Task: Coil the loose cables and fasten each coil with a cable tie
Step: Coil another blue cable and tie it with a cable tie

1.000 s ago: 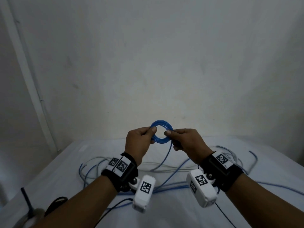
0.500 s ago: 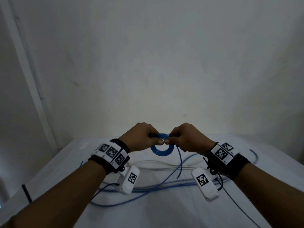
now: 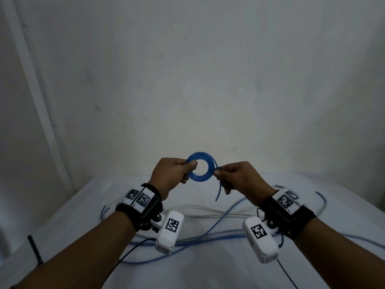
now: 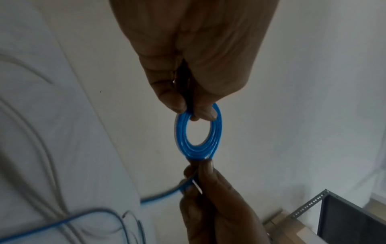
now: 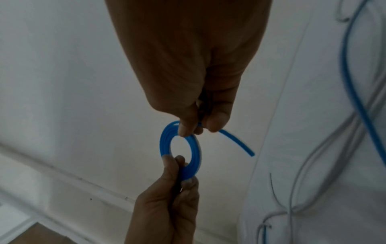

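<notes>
A small blue cable coil (image 3: 201, 177) of several tight turns is held up in the air before the wall, above the table. My left hand (image 3: 177, 174) pinches its left side between thumb and fingers (image 4: 200, 113). My right hand (image 3: 235, 180) pinches the opposite side (image 5: 188, 130), where the cable leaves the coil. From that pinch a short free blue tail (image 3: 218, 192) hangs down, also clear in the right wrist view (image 5: 238, 143). In the left wrist view the coil (image 4: 217, 132) sits between both hands. No cable tie is visible.
Loose blue cables (image 3: 208, 232) and a white cable (image 3: 198, 209) lie tangled on the white-covered table (image 3: 198, 272) below my hands. A thin black rod (image 3: 35, 249) stands at the table's left edge. A metal rack corner (image 4: 344, 214) shows beside the table.
Both hands have raised the coil and turned it upright, facing me. Half a second ago they held it lower with thumbs together. The trailing cable is now only a short hanging tail.
</notes>
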